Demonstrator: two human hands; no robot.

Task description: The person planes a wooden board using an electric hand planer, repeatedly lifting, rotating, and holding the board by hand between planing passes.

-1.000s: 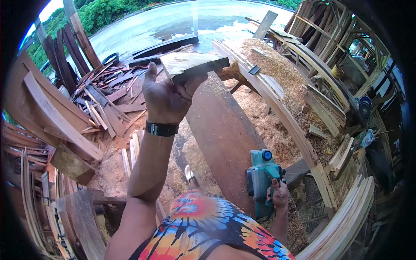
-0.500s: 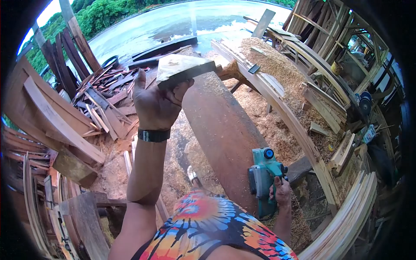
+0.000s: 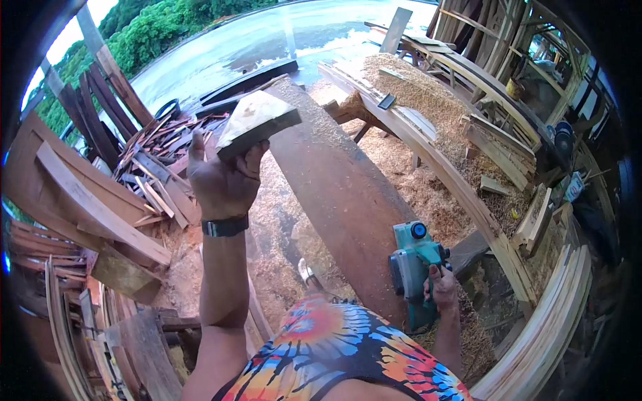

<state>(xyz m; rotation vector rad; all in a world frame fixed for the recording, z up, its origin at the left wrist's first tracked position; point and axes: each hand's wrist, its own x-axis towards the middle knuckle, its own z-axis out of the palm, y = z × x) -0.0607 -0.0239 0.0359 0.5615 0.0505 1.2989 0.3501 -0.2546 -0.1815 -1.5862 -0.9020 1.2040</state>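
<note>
My left hand [image 3: 226,177], with a dark band on its wrist, is raised with its fingers gripping a short wedge-shaped wood block [image 3: 257,122]. The block's pale face is turned up and its darker edge faces me. Lower right, my right hand [image 3: 441,287] is wrapped round the handle of a teal electric planer [image 3: 413,271]. That planer is at the near end of a wide brown plank [image 3: 341,200], which slants away from me and carries scattered shavings at its far end.
A long pale beam [image 3: 441,167] runs along the right, with a small dark phone-like object [image 3: 386,101] on it. Stacked strips [image 3: 542,334] lie lower right. Wood scraps [image 3: 167,147] are heaped on the left beside curved boards [image 3: 93,194]. Shavings [image 3: 428,100] cover the ground.
My left hand, still holding the wood block, has shifted left and slightly down in view, and the block is tilted more. The planer appears slightly further right as the view shifts.
</note>
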